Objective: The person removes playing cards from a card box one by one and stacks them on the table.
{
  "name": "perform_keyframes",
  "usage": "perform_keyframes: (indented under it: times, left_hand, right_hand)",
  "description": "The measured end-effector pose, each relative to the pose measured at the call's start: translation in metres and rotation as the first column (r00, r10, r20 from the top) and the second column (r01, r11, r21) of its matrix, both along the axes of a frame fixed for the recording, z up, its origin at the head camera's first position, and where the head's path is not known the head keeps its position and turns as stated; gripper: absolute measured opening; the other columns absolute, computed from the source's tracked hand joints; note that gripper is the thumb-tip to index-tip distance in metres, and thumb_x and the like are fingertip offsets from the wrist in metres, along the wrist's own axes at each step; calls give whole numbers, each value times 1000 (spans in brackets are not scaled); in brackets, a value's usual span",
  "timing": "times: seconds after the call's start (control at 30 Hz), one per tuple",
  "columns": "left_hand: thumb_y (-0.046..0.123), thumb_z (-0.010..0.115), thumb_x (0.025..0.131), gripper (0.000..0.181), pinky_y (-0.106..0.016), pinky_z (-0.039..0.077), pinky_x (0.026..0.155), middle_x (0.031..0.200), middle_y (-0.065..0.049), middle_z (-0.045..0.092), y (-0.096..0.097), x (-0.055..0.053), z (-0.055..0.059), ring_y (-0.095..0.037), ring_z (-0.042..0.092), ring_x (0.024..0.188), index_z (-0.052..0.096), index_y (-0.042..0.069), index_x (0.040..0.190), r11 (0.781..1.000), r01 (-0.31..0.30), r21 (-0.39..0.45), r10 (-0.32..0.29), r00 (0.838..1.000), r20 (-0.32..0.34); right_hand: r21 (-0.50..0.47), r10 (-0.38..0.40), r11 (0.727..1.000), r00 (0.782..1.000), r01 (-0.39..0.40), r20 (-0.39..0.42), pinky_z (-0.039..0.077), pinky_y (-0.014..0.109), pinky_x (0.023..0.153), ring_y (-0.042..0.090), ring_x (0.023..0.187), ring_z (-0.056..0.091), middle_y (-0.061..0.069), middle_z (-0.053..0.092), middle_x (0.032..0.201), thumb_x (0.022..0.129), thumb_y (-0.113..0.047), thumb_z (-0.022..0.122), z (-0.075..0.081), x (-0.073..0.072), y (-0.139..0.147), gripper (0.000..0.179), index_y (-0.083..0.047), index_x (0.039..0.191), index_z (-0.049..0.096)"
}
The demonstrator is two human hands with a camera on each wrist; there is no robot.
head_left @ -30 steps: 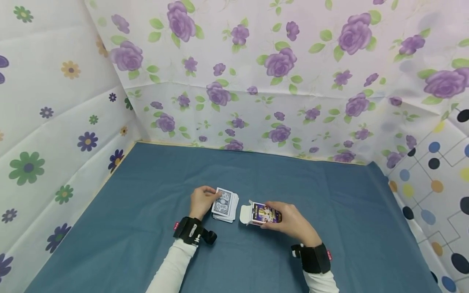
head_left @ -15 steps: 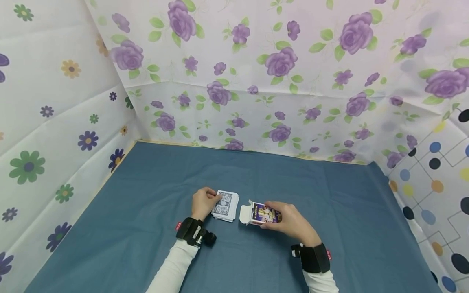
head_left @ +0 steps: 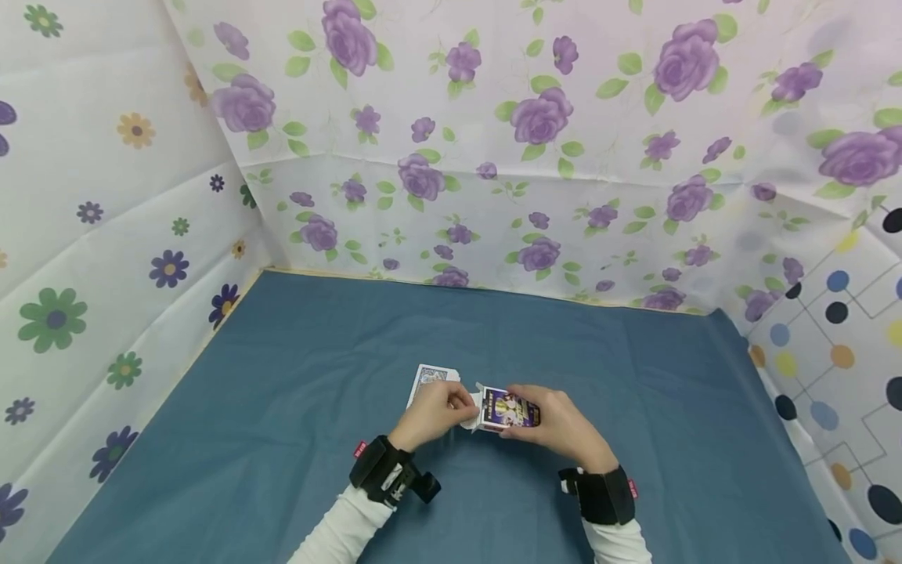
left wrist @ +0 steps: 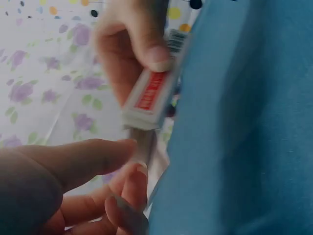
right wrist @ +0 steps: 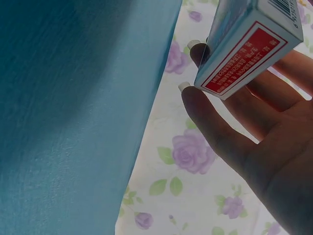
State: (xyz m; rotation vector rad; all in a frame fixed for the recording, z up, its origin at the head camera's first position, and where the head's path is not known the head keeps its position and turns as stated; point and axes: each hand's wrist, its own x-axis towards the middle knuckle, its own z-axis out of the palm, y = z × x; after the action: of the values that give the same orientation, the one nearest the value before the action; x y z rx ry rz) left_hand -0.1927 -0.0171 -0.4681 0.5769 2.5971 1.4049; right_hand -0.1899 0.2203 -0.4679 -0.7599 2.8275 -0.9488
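Observation:
My right hand [head_left: 561,424] grips a purple playing-card box [head_left: 512,409] above the table, thumb along the near side and fingers behind. The box's opened end, with its white flap [head_left: 471,424] out, points left. At that end is my left hand [head_left: 431,411], thumb and forefinger tips right at the flap. In the left wrist view the left fingers [left wrist: 128,188] are blurred beside the box's end, and I cannot tell whether they pinch anything. Partly hidden behind the left hand lies a stack of playing cards [head_left: 429,374], patterned backs up. In the right wrist view the box [right wrist: 249,54] shows a red label.
A blue cloth [head_left: 317,345] covers the table. Floral sheets [head_left: 423,125] hang along its back and left, and a dotted sheet [head_left: 838,392] stands on the right. Each wrist wears a black camera band [head_left: 383,470].
My left hand has left the card stack's left edge and moved right to the box's open end. The top card, earlier offset, came level with the stack. My right hand has barely moved.

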Motion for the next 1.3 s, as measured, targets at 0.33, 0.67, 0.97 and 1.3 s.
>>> perform_keyframes:
  times: [0.33, 0.67, 0.97, 1.3]
  left_hand:
    - [11, 67, 88, 12, -21, 35, 49, 63, -4, 62, 8, 4, -7, -8, 47, 51, 67, 3, 78, 1000, -13, 10, 12, 997, 81]
    - [14, 65, 90, 21, -22, 36, 52, 66, -15, 65, 4, -3, -16, -13, 45, 54, 69, -1, 76, 984, 4, 177, -52, 963, 263]
    - [17, 61, 95, 31, -23, 33, 51, 58, -4, 51, -7, -5, -18, -29, 43, 55, 62, -5, 73, 971, 48, 235, -121, 943, 309]
    - [18, 58, 96, 28, -25, 33, 54, 61, 1, 49, -17, -9, -17, -11, 43, 56, 64, -8, 86, 959, 22, 283, -135, 913, 385]
  right_hand:
    - [-14, 11, 1000, 1000, -12, -15, 53, 29, 78, 15, 99, 65, 11, 66, 125, 78, -37, 80, 4, 2, -3, 65, -6, 131, 60]
    - [-4, 4, 1000, 1000, -4, -4, 52, 29, 78, 15, 100, 64, 11, 65, 126, 77, -38, 81, 5, 2, -2, 67, -6, 132, 59]
    - [1, 4, 1000, 1000, -4, -12, 52, 30, 79, 14, 100, 63, 11, 65, 125, 77, -38, 81, 5, 1, -1, 67, -4, 131, 59]
    - [-8, 2, 1000, 1000, -2, -8, 52, 29, 78, 13, 98, 63, 11, 66, 124, 77, -38, 81, 4, 1, -1, 68, -3, 131, 59]
